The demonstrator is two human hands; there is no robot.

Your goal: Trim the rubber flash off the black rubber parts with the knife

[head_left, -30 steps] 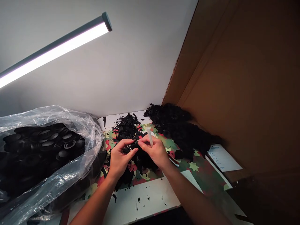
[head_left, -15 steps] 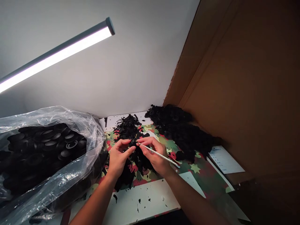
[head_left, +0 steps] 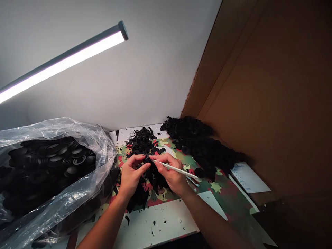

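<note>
My left hand pinches a small black rubber part between thumb and fingers. My right hand grips a thin white-handled tool, its tip touching the black part and its handle pointing right. Both hands hover over a camouflage-patterned mat strewn with black trimmings. On the left, a clear plastic bag holds several round black rubber parts.
A heap of black parts lies at the back right against a tall brown cardboard wall. A white sheet of paper lies beside it. A lit tube lamp slants overhead. The white table edge carries black scraps.
The white tool in my right hand swung from upright to lying nearly flat, handle pointing right, tip against the black part. My left hand kept its pinch.
</note>
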